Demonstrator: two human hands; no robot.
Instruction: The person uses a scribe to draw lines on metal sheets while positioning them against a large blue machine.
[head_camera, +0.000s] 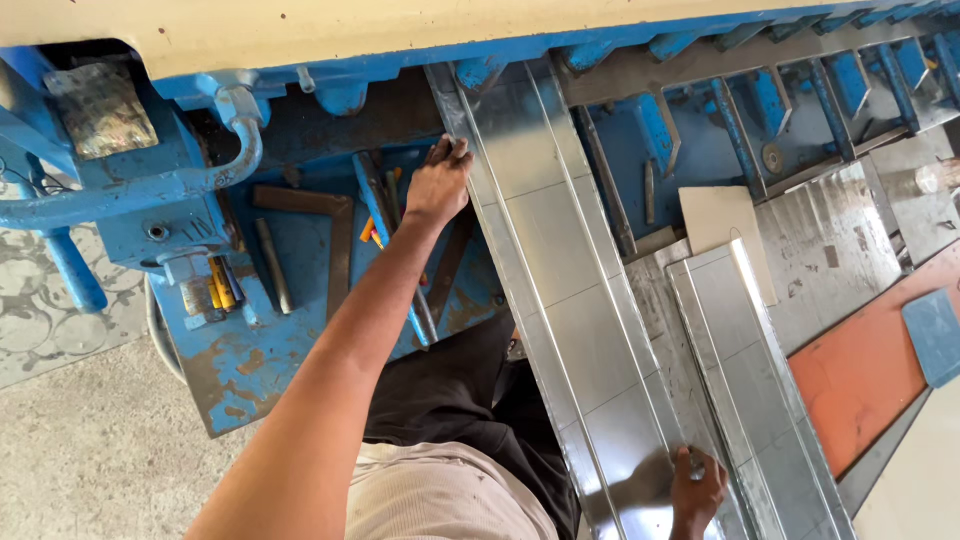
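A long shiny folded sheet-metal channel (565, 270) runs from the blue bending machine (180, 210) down toward me. My left hand (438, 182) grips its far left edge near the machine's jaw. My right hand (696, 487) holds the near right edge of the same channel at the bottom of the view. A second, similar folded metal piece (750, 370) lies just right of it on the machine bed.
Hand tools and metal bars (300, 235) lie on the blue tray at left. A beige flat piece (725, 225) rests behind the second channel. An orange panel (860, 365) and a blue pad (935, 335) sit at right. Concrete floor (90, 450) is lower left.
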